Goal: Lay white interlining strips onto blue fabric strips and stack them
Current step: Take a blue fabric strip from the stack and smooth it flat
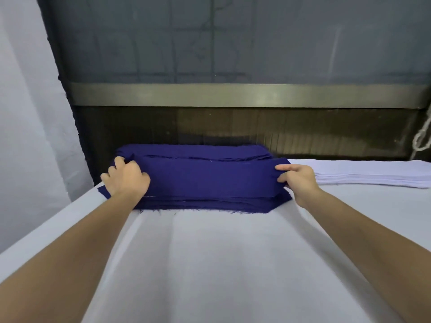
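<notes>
The stack of blue fabric strips (203, 180) lies at the far edge of the white-covered table (221, 264), its back close to a dark panel (233, 127), with bare cloth on its near side. The left hand (127, 179) curls round its left end and the right hand (298, 179) pinches its right end. Just right of the stack lies a flat pile of white interlining strips (373, 177), and a pale rope (422, 136) hangs beyond that.

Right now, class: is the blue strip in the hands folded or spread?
Spread. Left hand and right hand each grip one end of the blue strip, stretched flat over the blue stack.
</notes>
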`<act>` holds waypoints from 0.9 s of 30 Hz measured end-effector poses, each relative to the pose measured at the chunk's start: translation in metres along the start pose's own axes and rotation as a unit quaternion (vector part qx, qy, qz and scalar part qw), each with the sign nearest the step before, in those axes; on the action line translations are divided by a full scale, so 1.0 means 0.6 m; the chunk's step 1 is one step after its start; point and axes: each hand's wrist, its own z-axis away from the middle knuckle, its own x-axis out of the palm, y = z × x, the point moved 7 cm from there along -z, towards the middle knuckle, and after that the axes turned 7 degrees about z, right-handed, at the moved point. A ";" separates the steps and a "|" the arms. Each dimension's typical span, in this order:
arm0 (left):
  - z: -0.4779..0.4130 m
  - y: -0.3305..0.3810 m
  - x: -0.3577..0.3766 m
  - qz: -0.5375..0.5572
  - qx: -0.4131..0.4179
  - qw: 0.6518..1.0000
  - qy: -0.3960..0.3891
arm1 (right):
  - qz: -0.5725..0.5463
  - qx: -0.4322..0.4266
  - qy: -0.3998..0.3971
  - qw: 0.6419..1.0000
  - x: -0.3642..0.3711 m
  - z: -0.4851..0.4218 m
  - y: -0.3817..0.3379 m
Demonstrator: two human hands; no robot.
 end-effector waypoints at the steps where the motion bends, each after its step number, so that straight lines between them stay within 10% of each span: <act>1: -0.004 -0.006 0.000 -0.014 -0.002 1.000 -0.001 | 0.006 0.000 -0.003 1.000 0.010 0.001 -0.002; 15: -0.047 -0.039 0.044 -0.062 -0.035 0.989 -0.128 | 0.226 -0.046 -0.001 0.973 0.040 0.004 0.004; 27: -0.049 0.006 0.060 -0.106 0.029 0.991 -0.077 | 0.498 -0.285 0.000 0.819 0.138 -0.009 -0.099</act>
